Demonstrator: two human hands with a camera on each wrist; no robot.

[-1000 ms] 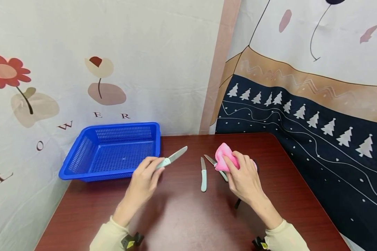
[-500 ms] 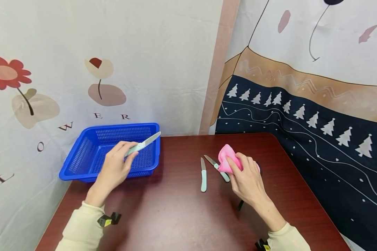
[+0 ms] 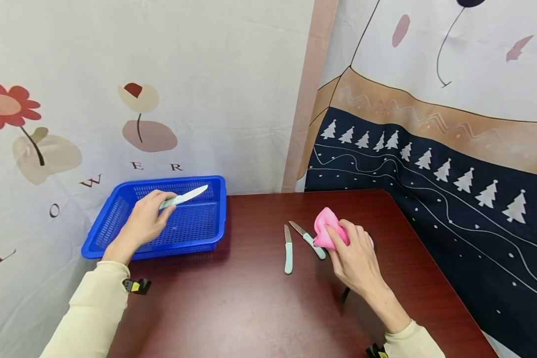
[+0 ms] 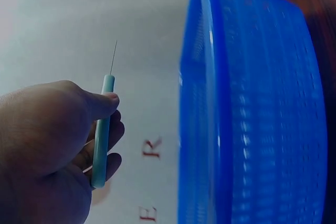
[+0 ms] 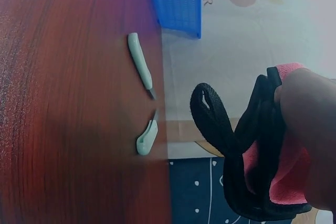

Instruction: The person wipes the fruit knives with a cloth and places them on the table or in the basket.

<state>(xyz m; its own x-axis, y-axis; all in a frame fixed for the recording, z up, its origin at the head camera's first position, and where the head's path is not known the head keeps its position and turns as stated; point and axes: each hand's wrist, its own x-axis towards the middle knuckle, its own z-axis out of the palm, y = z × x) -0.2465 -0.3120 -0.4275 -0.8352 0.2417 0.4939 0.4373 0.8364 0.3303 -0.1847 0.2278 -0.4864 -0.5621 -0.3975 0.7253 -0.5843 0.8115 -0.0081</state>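
Observation:
My left hand [image 3: 144, 220] holds a knife [image 3: 191, 194] by its pale mint handle, with the blade pointing away to the right. In the head view this knife appears over the blue mesh basket [image 3: 190, 229]; in the left wrist view the thumb and fingers wrap its handle [image 4: 101, 145], apart from the basket rim. My right hand [image 3: 357, 258] grips a bunched pink cloth [image 3: 327, 226]. Black trim with a loop [image 5: 210, 113] hangs from the cloth in the right wrist view. Two similar knives lie on the table, one straight [image 3: 288, 251] and one slanted [image 3: 310, 240] beside the cloth.
The brown table [image 3: 246, 303] has its far edge against a printed wall cloth [image 3: 232, 99]. A dark blue cloth [image 3: 429, 209] with white trees hangs along the right side. The basket stands at the back left.
My left hand has carried the knife leftward from the middle of the table to over the basket. My right hand with the cloth has shifted slightly right, uncovering more of the slanted knife.

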